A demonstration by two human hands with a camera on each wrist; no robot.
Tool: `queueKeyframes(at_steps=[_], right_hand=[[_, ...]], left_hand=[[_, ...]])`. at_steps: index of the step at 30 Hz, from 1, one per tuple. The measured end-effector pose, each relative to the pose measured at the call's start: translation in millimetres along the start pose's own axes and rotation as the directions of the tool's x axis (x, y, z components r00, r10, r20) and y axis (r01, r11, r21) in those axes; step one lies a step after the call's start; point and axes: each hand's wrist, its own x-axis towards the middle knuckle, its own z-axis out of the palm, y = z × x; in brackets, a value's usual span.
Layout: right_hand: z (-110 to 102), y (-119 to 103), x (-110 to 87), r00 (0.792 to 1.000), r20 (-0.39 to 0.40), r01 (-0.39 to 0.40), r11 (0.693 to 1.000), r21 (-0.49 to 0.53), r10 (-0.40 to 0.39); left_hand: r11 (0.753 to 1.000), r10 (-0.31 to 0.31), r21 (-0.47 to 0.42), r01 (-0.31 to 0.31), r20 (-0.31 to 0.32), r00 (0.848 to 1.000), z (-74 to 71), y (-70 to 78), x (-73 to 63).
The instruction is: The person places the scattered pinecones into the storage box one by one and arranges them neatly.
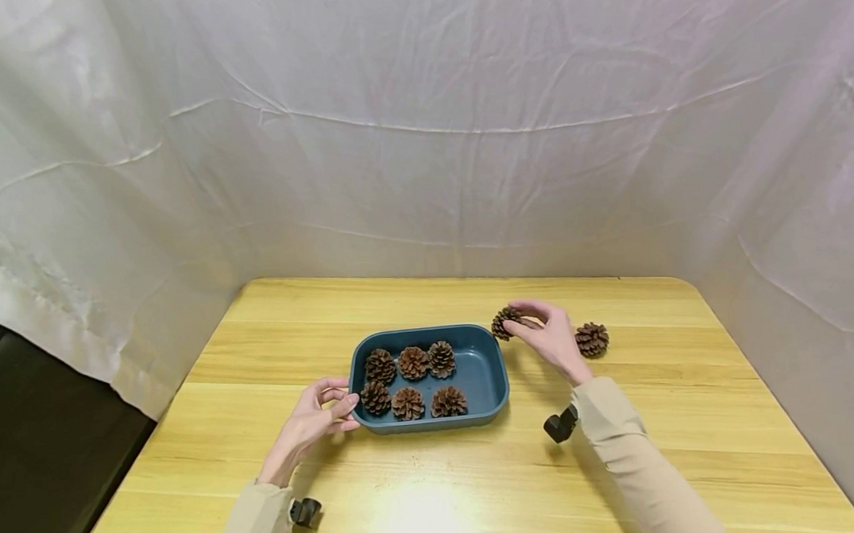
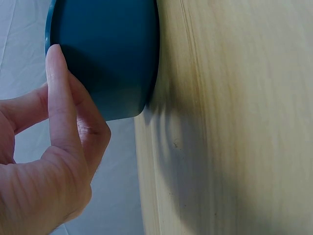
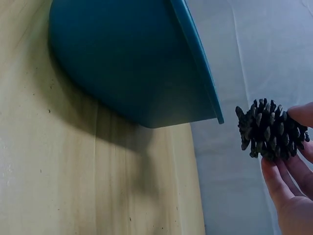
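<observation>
A blue rectangular tray point(image 1: 434, 424) stands on the table with several brown pine cones point(image 1: 407, 403) in it, in two rows toward its left and middle. My left hand point(image 1: 314, 418) pinches the tray's left rim between thumb and fingers; the left wrist view shows the thumb point(image 2: 59, 98) on the rim. With thumb and fingertips, my right hand point(image 1: 550, 337) holds a pine cone point(image 3: 272, 129) just beyond the tray's right end, above the table. Another pine cone point(image 1: 591, 339) lies on the table to the right of that hand.
The wooden table point(image 1: 436, 473) has a bright glare at its front. White cloth point(image 1: 452, 178) hangs behind it and along both sides. A dark surface point(image 1: 41, 442) lies past the left edge.
</observation>
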Motion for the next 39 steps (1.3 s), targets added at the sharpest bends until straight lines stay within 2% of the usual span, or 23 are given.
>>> queueKeyframes(at_steps=[11, 25, 30, 35, 39], right_hand=[[7.7, -4.7, 3.9, 0.994, 0.112, 0.018, 1.000, -0.009, -0.017], [20.1, -3.3, 9.1, 0.965, 0.255, 0.056, 0.998, -0.003, -0.054], [23.7, -1.5, 10.6, 0.958, 0.278, 0.102, 0.991, -0.089, -0.073], [27.9, -0.2, 10.7, 0.959, 0.264, 0.169, 0.954, -0.249, -0.101], [31.1, 1.7, 11.9, 0.956, 0.260, 0.217, 0.928, -0.302, -0.139]], left_hand=[[1.000, 0.000, 0.001, 0.000, -0.004, 1.000, 0.0, 0.4, -0.4], [1.000, 0.009, 0.008, -0.009, -0.001, 1.000, 0.5, 0.2, -1.0], [1.000, 0.014, 0.010, -0.014, 0.003, 1.000, 0.7, 0.2, -1.6], [1.000, 0.018, 0.012, -0.018, 0.004, 1.000, 0.6, 0.3, -1.7], [1.000, 0.020, 0.011, -0.020, 0.005, 1.000, 0.7, 0.3, -1.7]])
